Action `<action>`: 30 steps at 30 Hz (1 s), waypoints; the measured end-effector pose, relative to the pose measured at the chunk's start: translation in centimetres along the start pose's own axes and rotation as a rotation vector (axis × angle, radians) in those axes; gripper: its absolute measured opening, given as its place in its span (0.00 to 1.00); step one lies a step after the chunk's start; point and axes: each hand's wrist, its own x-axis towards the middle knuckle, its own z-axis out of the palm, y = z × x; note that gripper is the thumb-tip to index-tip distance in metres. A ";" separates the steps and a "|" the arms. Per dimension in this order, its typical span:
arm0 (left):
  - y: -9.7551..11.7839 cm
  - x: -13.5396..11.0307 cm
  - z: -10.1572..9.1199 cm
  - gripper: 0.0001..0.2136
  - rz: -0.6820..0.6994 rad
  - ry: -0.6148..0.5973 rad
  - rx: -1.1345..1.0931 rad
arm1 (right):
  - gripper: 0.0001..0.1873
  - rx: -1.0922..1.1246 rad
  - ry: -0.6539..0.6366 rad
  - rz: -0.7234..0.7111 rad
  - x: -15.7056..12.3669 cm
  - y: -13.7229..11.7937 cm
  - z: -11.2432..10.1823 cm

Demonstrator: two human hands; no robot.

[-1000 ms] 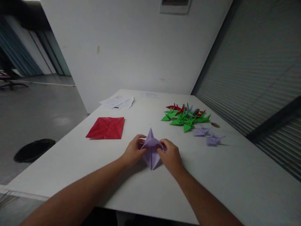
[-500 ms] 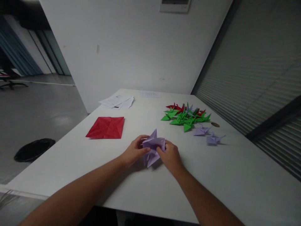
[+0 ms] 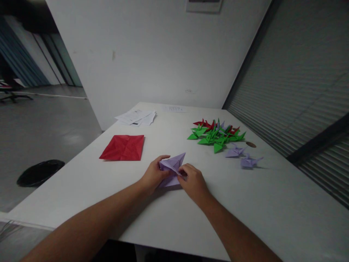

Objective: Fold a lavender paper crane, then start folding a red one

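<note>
A half-folded lilac paper piece (image 3: 172, 165) lies on the white table (image 3: 272, 211), its point aimed up and to the right. My left hand (image 3: 152, 176) grips its left side with curled fingers. From the right, my right hand (image 3: 193, 183) pinches the lower right edge of the paper. Both hands rest low on the tabletop, close together.
A creased red paper square (image 3: 122, 147) lies to the left. A heap of green and red folded cranes (image 3: 215, 134) sits at the back right, with two lilac cranes (image 3: 242, 156) beside it. White sheets (image 3: 136, 117) lie at the far edge. A black round object (image 3: 40, 173) rests on the floor.
The lilac piece has turned clockwise in my hands, from pointing straight away to pointing right, and has come down flatter on the table.
</note>
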 end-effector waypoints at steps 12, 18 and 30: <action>0.9 -0.2 -0.2 0.17 0.003 0.144 -0.044 | 0.14 0.395 -0.042 0.012 -0.3 -0.5 -0.5; 1.0 -0.1 -0.7 0.17 0.028 0.177 -0.088 | 0.18 0.777 -0.151 0.043 -0.5 0.6 0.1; 0.7 0.0 -0.8 0.19 -0.048 0.120 -0.191 | 0.07 0.797 -0.074 0.142 0.2 0.4 -0.4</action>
